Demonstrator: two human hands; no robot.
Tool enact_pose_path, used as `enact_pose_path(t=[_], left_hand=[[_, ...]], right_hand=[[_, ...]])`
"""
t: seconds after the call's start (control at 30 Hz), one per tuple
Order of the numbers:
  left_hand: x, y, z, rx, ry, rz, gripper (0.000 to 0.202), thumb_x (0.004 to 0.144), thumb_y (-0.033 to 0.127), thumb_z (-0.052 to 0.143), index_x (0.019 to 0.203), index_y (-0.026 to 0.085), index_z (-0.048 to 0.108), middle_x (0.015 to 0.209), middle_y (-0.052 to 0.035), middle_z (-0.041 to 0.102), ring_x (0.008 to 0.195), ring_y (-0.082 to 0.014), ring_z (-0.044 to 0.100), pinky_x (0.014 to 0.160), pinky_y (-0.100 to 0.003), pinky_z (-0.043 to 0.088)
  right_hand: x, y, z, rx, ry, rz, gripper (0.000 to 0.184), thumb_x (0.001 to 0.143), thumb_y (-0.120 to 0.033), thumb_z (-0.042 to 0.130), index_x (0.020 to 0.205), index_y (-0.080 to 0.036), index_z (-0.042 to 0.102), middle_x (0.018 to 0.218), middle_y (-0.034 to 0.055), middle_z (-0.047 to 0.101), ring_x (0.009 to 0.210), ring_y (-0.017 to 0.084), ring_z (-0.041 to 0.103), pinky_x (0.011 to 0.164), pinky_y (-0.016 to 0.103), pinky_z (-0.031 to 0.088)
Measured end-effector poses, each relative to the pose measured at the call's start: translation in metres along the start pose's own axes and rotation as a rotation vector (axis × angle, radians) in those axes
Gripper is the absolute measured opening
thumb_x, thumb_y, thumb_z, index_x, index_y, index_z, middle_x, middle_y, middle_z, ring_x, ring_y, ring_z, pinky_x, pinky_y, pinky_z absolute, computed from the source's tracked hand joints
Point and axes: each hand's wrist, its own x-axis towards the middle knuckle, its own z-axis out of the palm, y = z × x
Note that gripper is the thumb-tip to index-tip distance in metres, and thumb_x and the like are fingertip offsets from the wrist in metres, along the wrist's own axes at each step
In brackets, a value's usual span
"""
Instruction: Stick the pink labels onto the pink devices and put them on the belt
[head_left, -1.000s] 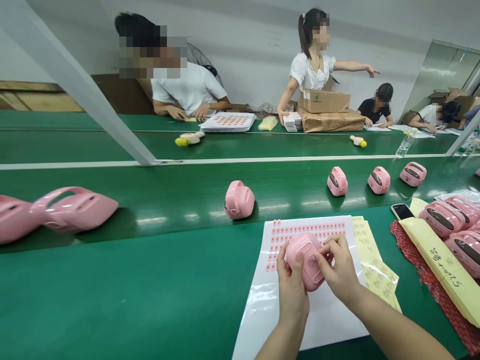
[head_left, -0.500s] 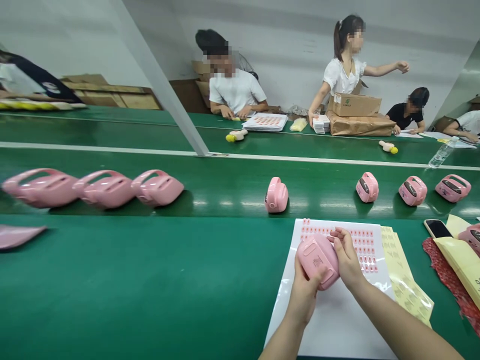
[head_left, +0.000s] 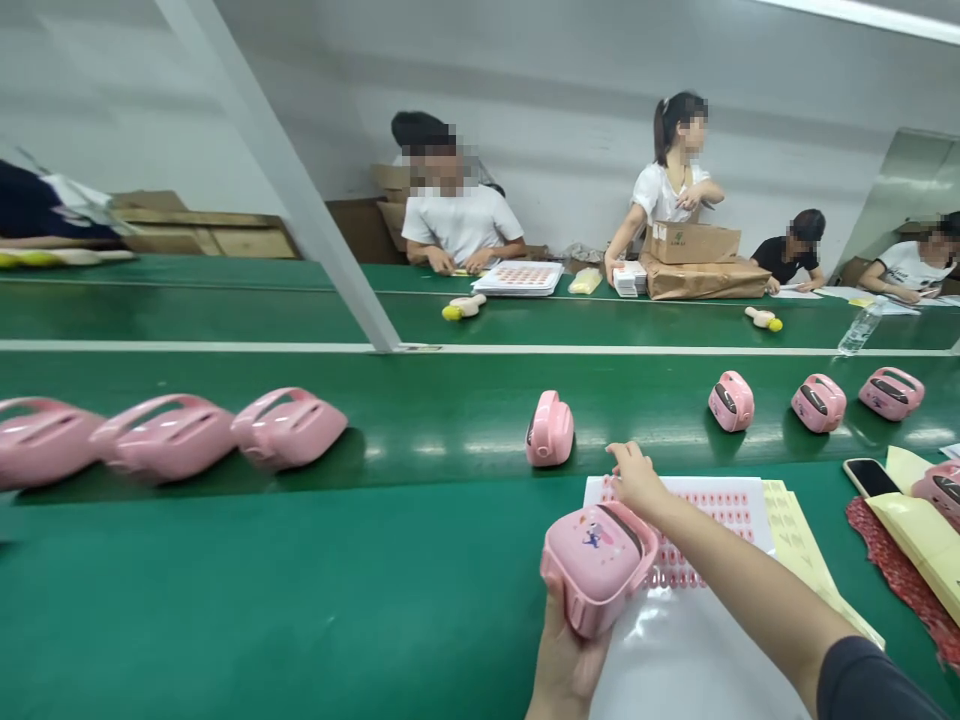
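My left hand (head_left: 574,655) grips a pink plastic case (head_left: 592,560) from below. The case has a carrying handle, a dark strip and a printed cartoon figure, and this printed face is turned up toward me. Beyond it my right hand (head_left: 636,478) reaches forward, empty, with its fingers apart. It hovers over the far left edge of a white sheet of small red stickers (head_left: 720,500). Closest ahead of that hand, on the green belt, stands another pink case (head_left: 550,430). Yellowish sheets (head_left: 799,545) lie partly beneath the sticker sheet.
More pink cases (head_left: 289,430) line the belt (head_left: 435,400) at left, and several stand at right. A phone (head_left: 870,478), red mesh (head_left: 892,570) and a yellow packet (head_left: 926,545) lie at right. A slanted metal post (head_left: 300,190) rises beyond the belt; people work there.
My left hand has turned the case from its underside to its printed face and moved it left. My right hand has left the case and stretched forward. The view has tilted up.
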Motion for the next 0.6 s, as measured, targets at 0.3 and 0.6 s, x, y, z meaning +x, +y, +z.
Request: enact_pose_path(t=[0.3,0.6], left_hand=[[-0.003,0.02,-0.012,0.083,0.424,0.344,0.042,0.086,0.043,0.046,0.126,0.031,0.048,0.11,-0.01,0.066,0.094,-0.032,0.064,0.077,-0.049,0.052],[0.003,0.022,0.002,-0.005,0.253,0.305,0.055,0.078,0.047,0.055,0.128,0.025,0.046,0.117,-0.0133,0.062,0.105,-0.0334,0.058,0.086,-0.048,0.048]], right_hand=[[-0.005,-0.005,0.006,0.038,0.028,-0.102,0.049,0.065,0.005,0.046,0.106,-0.019,0.055,0.094,0.0063,0.054,0.087,0.021,0.056,0.084,0.038,0.043],[-0.035,-0.02,-0.012,0.48,0.379,-0.079,0.043,0.074,-0.009,0.048,0.113,-0.021,0.038,0.088,0.0013,0.05,0.065,0.013,0.058,0.07,0.033,0.053]])
